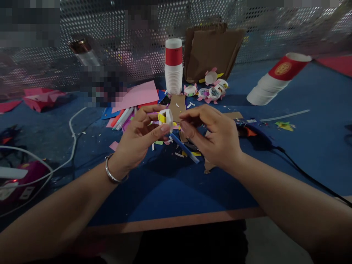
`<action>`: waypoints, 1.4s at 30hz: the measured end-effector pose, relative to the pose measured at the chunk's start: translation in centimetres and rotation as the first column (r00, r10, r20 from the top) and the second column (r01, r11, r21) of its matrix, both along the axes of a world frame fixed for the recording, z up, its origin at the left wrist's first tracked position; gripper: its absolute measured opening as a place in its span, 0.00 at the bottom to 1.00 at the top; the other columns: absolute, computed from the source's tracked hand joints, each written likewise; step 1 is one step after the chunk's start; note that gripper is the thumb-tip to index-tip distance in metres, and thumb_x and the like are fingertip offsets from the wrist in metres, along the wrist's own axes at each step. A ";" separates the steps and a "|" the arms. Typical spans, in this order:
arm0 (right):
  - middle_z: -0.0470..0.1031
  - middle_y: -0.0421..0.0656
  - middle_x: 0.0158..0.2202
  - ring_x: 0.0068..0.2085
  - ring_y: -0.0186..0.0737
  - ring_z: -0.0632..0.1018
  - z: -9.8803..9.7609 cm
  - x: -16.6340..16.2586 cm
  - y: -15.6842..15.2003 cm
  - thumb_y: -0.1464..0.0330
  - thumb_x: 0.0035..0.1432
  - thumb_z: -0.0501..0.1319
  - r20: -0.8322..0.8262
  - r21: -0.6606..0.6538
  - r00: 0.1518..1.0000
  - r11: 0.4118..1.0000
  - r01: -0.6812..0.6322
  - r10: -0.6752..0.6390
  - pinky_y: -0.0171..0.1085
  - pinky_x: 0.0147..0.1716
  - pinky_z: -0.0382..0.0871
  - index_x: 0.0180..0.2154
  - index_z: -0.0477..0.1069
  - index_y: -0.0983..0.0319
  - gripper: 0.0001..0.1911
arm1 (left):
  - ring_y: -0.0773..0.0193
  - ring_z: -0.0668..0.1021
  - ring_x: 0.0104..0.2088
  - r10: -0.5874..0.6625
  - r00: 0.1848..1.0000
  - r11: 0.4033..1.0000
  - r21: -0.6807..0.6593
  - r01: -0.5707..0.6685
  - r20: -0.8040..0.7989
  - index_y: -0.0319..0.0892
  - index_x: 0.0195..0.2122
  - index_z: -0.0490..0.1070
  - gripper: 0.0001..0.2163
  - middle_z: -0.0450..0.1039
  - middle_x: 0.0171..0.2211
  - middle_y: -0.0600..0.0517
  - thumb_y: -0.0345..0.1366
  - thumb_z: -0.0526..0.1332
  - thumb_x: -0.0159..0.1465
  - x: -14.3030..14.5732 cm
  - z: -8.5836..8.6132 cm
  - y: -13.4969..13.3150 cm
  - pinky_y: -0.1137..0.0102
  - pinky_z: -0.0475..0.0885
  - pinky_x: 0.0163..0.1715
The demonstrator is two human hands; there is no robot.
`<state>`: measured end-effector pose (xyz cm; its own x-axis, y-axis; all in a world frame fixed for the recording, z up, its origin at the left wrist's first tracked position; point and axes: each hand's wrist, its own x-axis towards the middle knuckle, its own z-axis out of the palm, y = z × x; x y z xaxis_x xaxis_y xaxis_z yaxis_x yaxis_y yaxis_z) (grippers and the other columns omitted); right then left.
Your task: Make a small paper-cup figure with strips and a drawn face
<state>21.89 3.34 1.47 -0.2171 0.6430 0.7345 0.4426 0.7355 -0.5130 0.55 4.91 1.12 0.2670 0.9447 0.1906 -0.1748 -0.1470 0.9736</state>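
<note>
My left hand (140,128), with a metal bangle at the wrist, grips a small white paper cup piece (169,119) by its rim. A yellow strip (162,117) shows on the side of the piece. Just to the right, my right hand (214,132) has its thumb and forefinger brought together close to the piece. Whatever may be between those fingertips is too small to make out. Under the hands lie a blue stick-like thing (184,148), paper scraps and cardboard bits.
Tall paper cup stacks (173,77) (275,82) stand behind, the right one leaning. Small paper cup crafts (213,93) sit before a cardboard sheet (214,51). Markers (125,118) and pink paper (140,96) lie left. A glue gun (255,137) trails a cord; a power strip (24,183) is far left.
</note>
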 end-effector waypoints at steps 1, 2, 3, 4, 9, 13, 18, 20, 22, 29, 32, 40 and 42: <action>0.84 0.42 0.39 0.40 0.40 0.82 0.1 -0.1 -0.1 0.69 0.72 0.63 -0.009 0.001 1.000 1.000 -0.017 0.017 0.40 0.41 0.76 0.44 0.79 0.59 0.04 | 0.65 0.82 0.41 0.024 1.000 0.998 0.053 -0.023 -0.020 0.49 0.51 0.75 0.25 0.78 0.47 0.53 0.44 0.82 0.57 -0.1 0.0 0.1 0.74 0.83 0.35; 0.83 0.42 0.38 0.40 0.39 0.82 0.1 -0.1 -0.2 0.68 0.72 0.64 -0.013 0.001 0.999 0.999 -0.043 0.043 0.39 0.41 0.76 0.43 0.79 0.59 0.04 | 0.65 0.82 0.43 0.043 0.998 0.994 0.101 -0.039 -0.044 0.49 0.51 0.75 0.25 0.78 0.47 0.52 0.44 0.82 0.57 -0.1 -0.1 0.2 0.73 0.83 0.37; 0.83 0.42 0.38 0.40 0.39 0.82 0.1 -0.2 -0.2 0.67 0.73 0.64 -0.013 -0.003 0.997 0.997 -0.073 0.072 0.39 0.41 0.75 0.43 0.79 0.59 0.05 | 0.65 0.82 0.44 0.058 0.996 0.989 0.140 -0.047 -0.072 0.48 0.51 0.74 0.25 0.78 0.48 0.52 0.43 0.82 0.57 -0.1 -0.1 0.2 0.73 0.83 0.39; 0.83 0.42 0.38 0.40 0.39 0.82 0.1 -0.2 -0.2 0.65 0.73 0.65 -0.012 -0.008 0.995 0.995 -0.100 0.100 0.39 0.41 0.75 0.43 0.79 0.60 0.06 | 0.64 0.82 0.45 0.066 0.993 0.984 0.173 -0.047 -0.103 0.48 0.51 0.73 0.26 0.78 0.48 0.52 0.43 0.82 0.57 -0.1 -0.2 0.2 0.72 0.83 0.42; 0.82 0.42 0.36 0.38 0.38 0.81 -0.1 -0.4 0.0 0.65 0.72 0.66 -0.014 -0.065 0.980 0.978 -0.199 0.199 0.38 0.40 0.74 0.39 0.78 0.61 0.08 | 0.62 0.82 0.47 0.069 0.975 0.964 0.267 -0.011 -0.211 0.48 0.51 0.71 0.26 0.77 0.51 0.50 0.44 0.81 0.58 -0.5 -0.1 0.0 0.69 0.84 0.44; 0.80 0.41 0.34 0.35 0.35 0.78 0.3 -0.4 -0.1 0.66 0.73 0.64 -0.067 -0.155 0.967 0.955 -0.253 0.246 0.37 0.36 0.71 0.39 0.78 0.61 0.08 | 0.64 0.83 0.43 -0.011 0.956 0.958 0.271 0.095 -0.294 0.49 0.49 0.71 0.26 0.75 0.52 0.51 0.42 0.82 0.55 -1.4 0.9 0.3 0.68 0.85 0.40; 0.78 0.41 0.34 0.35 0.36 0.76 0.9 -0.2 -0.3 0.67 0.71 0.65 -0.013 -0.130 0.964 0.955 -0.265 0.266 0.39 0.38 0.72 0.39 0.75 0.61 0.05 | 0.62 0.83 0.46 -0.039 0.946 0.946 0.294 0.139 -0.321 0.51 0.50 0.75 0.24 0.77 0.49 0.52 0.39 0.82 0.56 -1.7 2.0 0.3 0.66 0.85 0.46; 0.76 0.41 0.34 0.34 0.36 0.75 1.1 -0.1 -0.4 0.67 0.70 0.64 -0.010 -0.131 0.961 0.952 -0.276 0.277 0.40 0.37 0.71 0.38 0.73 0.60 0.05 | 0.63 0.83 0.45 -0.065 0.950 0.948 0.278 0.154 -0.305 0.51 0.50 0.76 0.23 0.78 0.48 0.53 0.37 0.82 0.56 -1.6 2.2 0.2 0.67 0.85 0.45; 0.75 0.41 0.33 0.34 0.36 0.74 1.3 -0.1 -0.6 0.68 0.70 0.64 -0.015 -0.137 0.957 0.948 -0.288 0.288 0.40 0.37 0.71 0.37 0.72 0.60 0.06 | 0.64 0.84 0.43 -0.105 0.952 0.952 0.248 0.180 -0.288 0.51 0.51 0.76 0.24 0.78 0.48 0.54 0.37 0.82 0.56 -1.5 2.2 0.2 0.68 0.85 0.44; 0.76 0.39 0.32 0.33 0.36 0.75 1.4 -0.2 -0.6 0.67 0.70 0.64 -0.003 -0.174 0.945 0.931 -0.322 0.327 0.40 0.34 0.70 0.36 0.72 0.59 0.07 | 0.60 0.85 0.44 -0.177 0.940 0.957 0.171 0.233 -0.293 0.47 0.49 0.75 0.25 0.81 0.47 0.52 0.42 0.83 0.55 -1.3 2.0 0.3 0.67 0.83 0.41; 0.79 0.40 0.35 0.35 0.38 0.78 1.5 0.1 -0.4 0.65 0.70 0.66 -0.050 -0.150 0.957 0.945 -0.290 0.286 0.41 0.37 0.73 0.37 0.75 0.58 0.07 | 0.60 0.84 0.44 -0.158 0.948 0.968 0.144 0.203 -0.277 0.49 0.48 0.74 0.24 0.81 0.45 0.54 0.42 0.82 0.55 -1.6 2.7 0.4 0.65 0.82 0.42; 0.78 0.40 0.31 0.32 0.39 0.77 1.2 2.5 2.0 0.66 0.69 0.66 0.005 -0.096 0.993 0.989 0.114 -0.114 0.41 0.33 0.70 0.34 0.75 0.56 0.08 | 0.58 0.84 0.45 -0.322 0.876 0.946 -0.093 0.310 -0.360 0.47 0.46 0.73 0.25 0.83 0.43 0.53 0.35 0.83 0.52 -3.0 2.6 -0.1 0.64 0.79 0.46; 0.79 0.41 0.31 0.31 0.40 0.77 0.8 2.8 2.5 0.67 0.68 0.65 0.116 -0.129 0.988 0.985 0.116 -0.101 0.41 0.32 0.70 0.35 0.76 0.57 0.06 | 0.58 0.85 0.46 -0.484 0.793 0.874 -0.158 0.459 -0.372 0.45 0.48 0.75 0.25 0.84 0.45 0.51 0.37 0.82 0.53 -2.6 1.8 -0.6 0.65 0.78 0.46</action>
